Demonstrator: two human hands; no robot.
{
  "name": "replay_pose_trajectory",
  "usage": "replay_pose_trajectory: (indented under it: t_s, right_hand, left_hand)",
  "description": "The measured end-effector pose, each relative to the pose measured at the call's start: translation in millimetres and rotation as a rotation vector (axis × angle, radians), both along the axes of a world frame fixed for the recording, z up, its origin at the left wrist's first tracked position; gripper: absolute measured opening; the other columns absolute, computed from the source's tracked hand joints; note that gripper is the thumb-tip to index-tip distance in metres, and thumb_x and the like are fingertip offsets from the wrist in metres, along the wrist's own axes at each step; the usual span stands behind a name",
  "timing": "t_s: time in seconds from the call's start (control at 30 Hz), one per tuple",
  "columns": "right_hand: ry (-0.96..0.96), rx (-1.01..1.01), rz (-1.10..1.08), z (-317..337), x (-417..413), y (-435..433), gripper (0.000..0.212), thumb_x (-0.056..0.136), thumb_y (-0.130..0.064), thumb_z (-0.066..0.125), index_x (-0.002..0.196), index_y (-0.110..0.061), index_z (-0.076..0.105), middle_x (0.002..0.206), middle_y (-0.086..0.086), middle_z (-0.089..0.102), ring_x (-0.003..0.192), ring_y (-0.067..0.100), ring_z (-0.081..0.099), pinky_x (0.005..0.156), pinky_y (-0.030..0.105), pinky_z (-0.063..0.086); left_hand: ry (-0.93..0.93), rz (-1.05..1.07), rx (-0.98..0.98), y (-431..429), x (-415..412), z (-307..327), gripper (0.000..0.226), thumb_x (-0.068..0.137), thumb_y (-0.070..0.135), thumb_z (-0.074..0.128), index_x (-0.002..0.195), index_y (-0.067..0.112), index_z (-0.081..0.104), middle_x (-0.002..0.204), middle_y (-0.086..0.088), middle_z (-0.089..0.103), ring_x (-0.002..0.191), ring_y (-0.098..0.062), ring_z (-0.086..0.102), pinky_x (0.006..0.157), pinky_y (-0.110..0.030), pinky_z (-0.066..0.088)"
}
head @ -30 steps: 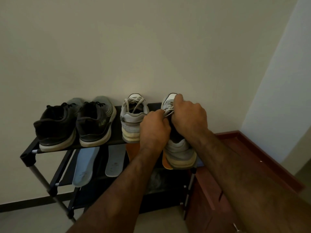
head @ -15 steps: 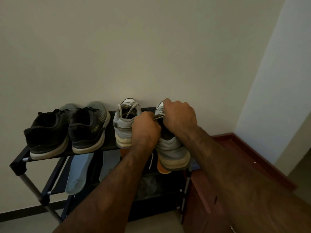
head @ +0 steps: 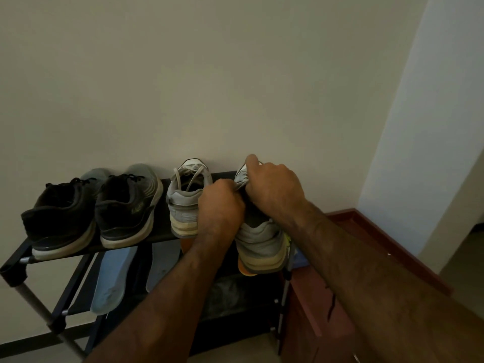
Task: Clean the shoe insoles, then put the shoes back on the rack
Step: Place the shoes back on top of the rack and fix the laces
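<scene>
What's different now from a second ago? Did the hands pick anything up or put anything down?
Almost nothing. The left hand and right hand grip the same grey shoe at its opening, as before; nothing was taken or let go. The scene slid slightly in the picture, seemingly from camera movement. The second grey shoe, black shoes and insoles stayed put on the rack.

Plain beige smooth wall (head: 235, 74) rises behind the right hand (head: 275, 189). White wall section (head: 432, 127) stands to the hand's right. Reddish-brown wooden cabinet (head: 306, 315) sits below the hand. Lighting is dim.
</scene>
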State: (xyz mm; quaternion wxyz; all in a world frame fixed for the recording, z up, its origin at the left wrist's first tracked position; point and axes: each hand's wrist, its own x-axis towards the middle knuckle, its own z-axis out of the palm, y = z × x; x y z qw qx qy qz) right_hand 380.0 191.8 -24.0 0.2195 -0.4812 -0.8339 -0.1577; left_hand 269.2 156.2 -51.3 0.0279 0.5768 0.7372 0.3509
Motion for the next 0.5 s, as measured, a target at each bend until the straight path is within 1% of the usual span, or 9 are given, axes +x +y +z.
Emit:
replay_pose_trajectory:
  t_s: [0.1, 0.17, 0.23, 0.3, 0.33, 0.4, 0.43, 0.47, 0.5]
  right_hand:
    - [0.079, -0.064, -0.064, -1.2, -2.7, 9.4, 0.023, 0.103, -0.022, 0.049, 0.122, -0.01, 0.047, 0.11, 0.015, 0.069, 0.095, 0.037, 0.067, 0.067, 0.038, 0.043]
    - [0.148, -0.115, -0.074, 1.1, -3.4, 14.3, 0.021, 0.1, -0.022, 0.054, 0.116, -0.01, 0.05, 0.108, 0.015, 0.068, 0.094, 0.038, 0.066, 0.068, 0.039, 0.045]
    - [0.187, -0.205, -0.038, 7.3, 0.5, 16.5, 0.021, 0.094, -0.027, 0.06, 0.108, -0.011, 0.057, 0.106, 0.014, 0.067, 0.095, 0.037, 0.065, 0.072, 0.04, 0.048]
    - [0.221, -0.379, 0.018, 19.8, 11.3, 18.5, 0.027, 0.089, -0.036, 0.068, 0.1, -0.011, 0.068, 0.103, 0.013, 0.07, 0.095, 0.034, 0.066, 0.077, 0.042, 0.053]
    - [0.27, -0.497, 0.053, 27.4, 18.7, 19.6, 0.03, 0.088, -0.039, 0.072, 0.096, -0.009, 0.073, 0.099, 0.014, 0.072, 0.093, 0.034, 0.068, 0.079, 0.045, 0.055]
    - [0.445, -0.728, 0.117, 38.8, 34.3, 22.7, 0.03, 0.091, -0.034, 0.073, 0.092, -0.004, 0.076, 0.089, 0.014, 0.074, 0.086, 0.032, 0.07, 0.075, 0.046, 0.058]
    - [0.518, -0.799, 0.129, 41.7, 41.0, 26.1, 0.026, 0.093, -0.028, 0.072, 0.092, -0.003, 0.077, 0.085, 0.013, 0.073, 0.082, 0.029, 0.069, 0.071, 0.041, 0.058]
    - [0.553, -0.838, 0.13, 43.4, 47.3, 30.2, 0.023, 0.096, -0.023, 0.069, 0.095, -0.002, 0.076, 0.085, 0.012, 0.072, 0.082, 0.026, 0.068, 0.07, 0.036, 0.057]
    - [0.563, -0.867, 0.131, 44.3, 52.3, 33.3, 0.021, 0.098, -0.019, 0.067, 0.099, -0.001, 0.076, 0.089, 0.014, 0.074, 0.085, 0.025, 0.069, 0.072, 0.033, 0.058]
  left_hand:
    - [-0.003, -0.016, 0.026, -2.8, 6.7, -1.6, 0.019, 0.104, 0.017, 0.052, 0.093, 0.013, 0.068, 0.079, -0.001, 0.064, 0.068, -0.014, 0.06, 0.056, -0.021, 0.042]
    - [-0.007, -0.001, 0.004, 0.4, 3.7, 2.1, 0.022, 0.103, 0.017, 0.051, 0.094, 0.009, 0.069, 0.08, -0.004, 0.064, 0.071, -0.018, 0.061, 0.06, -0.027, 0.046]
    - [0.006, -0.007, -0.048, 5.2, -1.2, 10.3, 0.022, 0.102, 0.016, 0.051, 0.092, 0.007, 0.068, 0.081, -0.007, 0.065, 0.072, -0.022, 0.059, 0.065, -0.032, 0.045]
    - [0.068, -0.018, -0.081, 9.5, -5.7, 20.0, 0.022, 0.1, 0.02, 0.053, 0.084, 0.008, 0.062, 0.085, -0.012, 0.068, 0.072, -0.026, 0.057, 0.066, -0.034, 0.044]
    - [0.108, -0.027, -0.085, 12.1, -8.5, 25.1, 0.027, 0.099, 0.025, 0.056, 0.078, 0.009, 0.058, 0.083, -0.013, 0.068, 0.071, -0.027, 0.055, 0.064, -0.034, 0.043]
    - [0.138, -0.057, -0.13, 13.1, -14.7, 37.6, 0.042, 0.095, 0.04, 0.064, 0.069, 0.009, 0.052, 0.069, -0.007, 0.06, 0.065, -0.025, 0.055, 0.056, -0.029, 0.039]
    - [0.076, -0.077, -0.155, 12.2, -18.2, 45.2, 0.044, 0.092, 0.043, 0.068, 0.069, 0.009, 0.055, 0.063, -0.005, 0.058, 0.061, -0.024, 0.057, 0.05, -0.027, 0.038]
    - [-0.059, -0.109, -0.185, 12.2, -21.9, 51.7, 0.039, 0.089, 0.04, 0.071, 0.073, 0.006, 0.061, 0.062, -0.006, 0.059, 0.056, -0.023, 0.059, 0.044, -0.024, 0.038]
    - [-0.243, -0.135, -0.229, 10.8, -25.3, 58.5, 0.034, 0.088, 0.034, 0.071, 0.081, 0.002, 0.065, 0.064, -0.009, 0.061, 0.051, -0.022, 0.059, 0.04, -0.022, 0.039]
